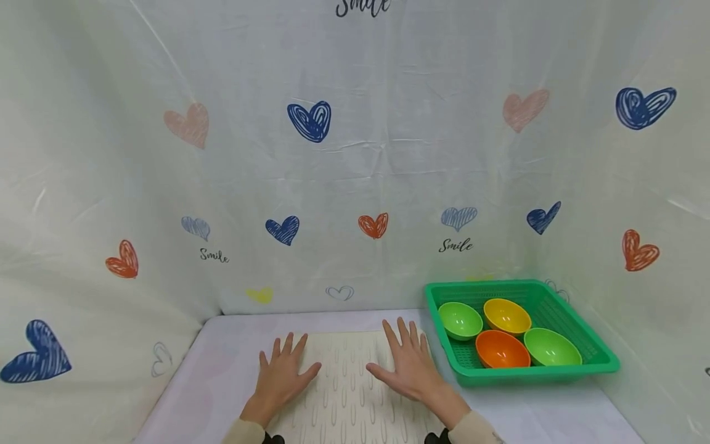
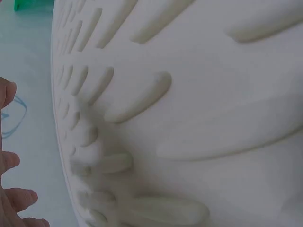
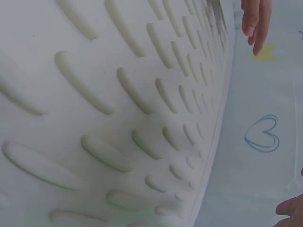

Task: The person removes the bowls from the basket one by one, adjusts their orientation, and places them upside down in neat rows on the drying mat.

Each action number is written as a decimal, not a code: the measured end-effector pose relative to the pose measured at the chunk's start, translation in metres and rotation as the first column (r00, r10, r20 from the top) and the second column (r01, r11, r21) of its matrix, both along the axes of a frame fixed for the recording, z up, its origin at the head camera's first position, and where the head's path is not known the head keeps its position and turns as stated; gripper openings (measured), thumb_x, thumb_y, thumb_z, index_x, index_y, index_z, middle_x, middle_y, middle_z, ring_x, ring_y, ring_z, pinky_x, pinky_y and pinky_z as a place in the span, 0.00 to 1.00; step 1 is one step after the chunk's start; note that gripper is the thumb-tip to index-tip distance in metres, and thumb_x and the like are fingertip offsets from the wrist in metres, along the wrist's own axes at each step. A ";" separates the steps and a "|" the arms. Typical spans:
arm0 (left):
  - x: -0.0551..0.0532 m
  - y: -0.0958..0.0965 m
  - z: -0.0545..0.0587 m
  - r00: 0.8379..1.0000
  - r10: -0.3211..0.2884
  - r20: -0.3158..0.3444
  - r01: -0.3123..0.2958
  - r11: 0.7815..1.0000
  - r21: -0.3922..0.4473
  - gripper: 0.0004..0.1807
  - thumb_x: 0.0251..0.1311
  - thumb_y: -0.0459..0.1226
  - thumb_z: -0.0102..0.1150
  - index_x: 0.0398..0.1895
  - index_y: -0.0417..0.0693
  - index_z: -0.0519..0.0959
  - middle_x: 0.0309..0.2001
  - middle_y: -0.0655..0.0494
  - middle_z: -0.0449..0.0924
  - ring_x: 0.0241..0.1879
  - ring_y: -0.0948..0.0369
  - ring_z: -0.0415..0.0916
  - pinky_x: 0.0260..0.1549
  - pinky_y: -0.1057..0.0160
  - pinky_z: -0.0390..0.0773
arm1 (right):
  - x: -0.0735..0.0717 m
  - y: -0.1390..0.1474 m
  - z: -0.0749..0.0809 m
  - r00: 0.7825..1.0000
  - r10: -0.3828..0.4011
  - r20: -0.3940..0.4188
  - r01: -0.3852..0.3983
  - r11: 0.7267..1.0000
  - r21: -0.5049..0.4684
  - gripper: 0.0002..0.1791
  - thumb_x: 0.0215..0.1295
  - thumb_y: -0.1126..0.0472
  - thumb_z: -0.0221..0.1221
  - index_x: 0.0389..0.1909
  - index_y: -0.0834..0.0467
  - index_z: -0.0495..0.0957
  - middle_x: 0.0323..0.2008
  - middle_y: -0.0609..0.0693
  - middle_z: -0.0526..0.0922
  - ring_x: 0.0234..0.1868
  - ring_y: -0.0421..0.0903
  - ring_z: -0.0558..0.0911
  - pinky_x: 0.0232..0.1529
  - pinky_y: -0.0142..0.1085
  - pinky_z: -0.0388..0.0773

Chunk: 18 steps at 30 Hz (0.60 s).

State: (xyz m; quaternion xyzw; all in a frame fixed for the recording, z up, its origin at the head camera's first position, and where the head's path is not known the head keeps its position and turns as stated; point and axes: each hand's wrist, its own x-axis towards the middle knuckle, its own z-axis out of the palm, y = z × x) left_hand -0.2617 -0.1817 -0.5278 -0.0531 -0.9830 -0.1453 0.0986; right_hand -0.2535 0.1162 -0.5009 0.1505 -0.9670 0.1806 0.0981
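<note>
Both hands are spread with fingers pointing toward the back of the table. My left hand (image 1: 280, 377) is over the left edge of a cream mat (image 1: 344, 370) patterned with rows of long oval dimples. Over the mat's right side is my right hand (image 1: 410, 368), its thumb stretched inward. Neither hand holds anything. In the left wrist view, several fingertips (image 2: 19, 199) show at the left border, beside the dimpled mat (image 2: 199, 61). The right wrist view has the mat (image 3: 109, 94) filling its left part, with fingers (image 3: 251, 19) at the upper right.
A green plastic basket (image 1: 601, 365) stands on the right, close to my right hand. Inside it are an orange bowl (image 1: 501, 350), a yellow bowl (image 1: 507, 316) and two green bowls (image 1: 460, 320). A white sheet with printed hearts (image 1: 373, 226) hangs behind and at both sides.
</note>
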 end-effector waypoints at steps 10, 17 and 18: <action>-0.015 -0.027 -0.002 0.998 0.051 0.029 -0.054 0.992 0.113 0.39 0.62 0.58 0.54 0.71 0.46 0.62 0.65 0.37 0.68 0.61 0.39 0.69 0.51 0.37 0.73 | -0.011 0.004 0.026 0.999 0.035 0.000 -0.035 0.999 -0.020 0.53 0.56 0.20 0.43 0.77 0.47 0.47 0.76 0.60 0.47 0.75 0.66 0.44 0.69 0.66 0.49; -0.024 -0.043 -0.001 0.996 0.070 0.051 -0.078 0.980 0.180 0.38 0.62 0.56 0.55 0.69 0.44 0.64 0.60 0.36 0.73 0.57 0.39 0.72 0.47 0.38 0.75 | -0.017 0.008 0.044 0.998 0.060 -0.013 -0.061 0.998 -0.034 0.53 0.57 0.22 0.46 0.77 0.47 0.46 0.76 0.60 0.46 0.75 0.66 0.47 0.70 0.65 0.49; -0.024 -0.045 0.000 0.996 0.073 0.054 -0.082 0.979 0.185 0.37 0.62 0.55 0.55 0.69 0.43 0.64 0.59 0.36 0.73 0.57 0.39 0.72 0.48 0.39 0.75 | -0.018 0.009 0.046 0.998 0.064 -0.018 -0.065 0.997 -0.030 0.53 0.57 0.22 0.45 0.77 0.47 0.45 0.76 0.60 0.46 0.75 0.66 0.48 0.70 0.64 0.50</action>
